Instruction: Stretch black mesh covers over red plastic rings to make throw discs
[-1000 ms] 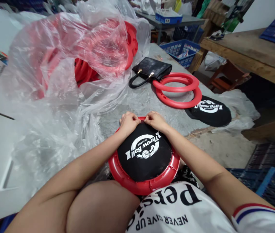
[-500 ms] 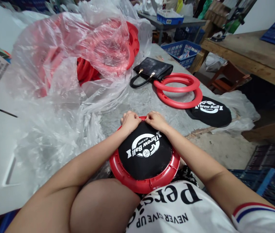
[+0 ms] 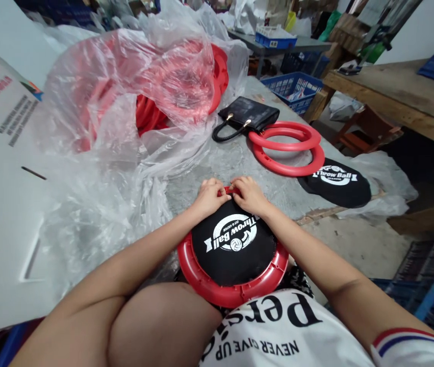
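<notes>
A red plastic ring (image 3: 197, 272) leans on my lap, its far side resting at the table's near edge. Inside it lies a black fabric disc (image 3: 220, 265) with white "Throw Ball" print, which reads upside down from here. At the far rim, my left hand (image 3: 211, 196) pinches the disc's edge against the ring. Close beside it, my right hand (image 3: 251, 194) has its fingers bent and closed on the same edge. A short piece of red rim shows between them; the fingertips are partly hidden.
Two red rings (image 3: 285, 171) lie overlapped by a black handbag (image 3: 253, 113). Black printed discs (image 3: 339, 188) rest at the table's right edge. Clear plastic bagging (image 3: 102, 117) with several red rings fills the left, beside a white carton (image 3: 2, 204). Blue crates (image 3: 297, 84) stand beyond.
Both hands remain at the far rim, their fingers shifted and bent more, showing more red rim between them. The whole view has shifted slightly, with the scene moving right and down.
</notes>
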`<state>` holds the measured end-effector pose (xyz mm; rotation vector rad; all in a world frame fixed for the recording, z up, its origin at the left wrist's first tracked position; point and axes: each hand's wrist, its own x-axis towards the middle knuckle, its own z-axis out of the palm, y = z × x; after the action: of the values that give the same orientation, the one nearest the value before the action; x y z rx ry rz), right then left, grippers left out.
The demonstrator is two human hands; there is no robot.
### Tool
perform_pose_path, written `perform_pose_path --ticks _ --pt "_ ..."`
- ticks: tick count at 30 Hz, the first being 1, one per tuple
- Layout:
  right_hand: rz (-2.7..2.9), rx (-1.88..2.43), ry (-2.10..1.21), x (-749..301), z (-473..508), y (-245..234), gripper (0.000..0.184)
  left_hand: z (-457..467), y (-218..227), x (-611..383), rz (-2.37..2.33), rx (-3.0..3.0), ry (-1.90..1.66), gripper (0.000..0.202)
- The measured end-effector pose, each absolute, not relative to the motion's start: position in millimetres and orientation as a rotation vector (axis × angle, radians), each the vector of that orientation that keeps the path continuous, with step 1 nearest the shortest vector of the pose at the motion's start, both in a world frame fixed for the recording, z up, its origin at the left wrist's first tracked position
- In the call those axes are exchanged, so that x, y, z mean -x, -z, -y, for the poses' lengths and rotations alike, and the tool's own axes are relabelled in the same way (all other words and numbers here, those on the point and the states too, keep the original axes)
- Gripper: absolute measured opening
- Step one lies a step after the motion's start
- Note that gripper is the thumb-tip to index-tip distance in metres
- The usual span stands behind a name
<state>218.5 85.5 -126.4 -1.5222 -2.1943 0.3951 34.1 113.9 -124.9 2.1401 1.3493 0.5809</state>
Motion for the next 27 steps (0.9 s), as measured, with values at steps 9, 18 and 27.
perform_pose_path --ticks 9,18,27 --pt "2.278 1.502 -0.424 -219 -87 128 0.026 -115 128 -17 -1.362 -2.04 -0.586 0.01" --pt "2.401 1.559 -0.488 -216 -106 114 0.025 -116 137 -20 -1.394 -1.899 -0.704 0.014" --pt "2.117 1.523 -0.845 -199 -123 127 0.013 -117 137 -22 -1.426 -1.882 -0.718 0.016"
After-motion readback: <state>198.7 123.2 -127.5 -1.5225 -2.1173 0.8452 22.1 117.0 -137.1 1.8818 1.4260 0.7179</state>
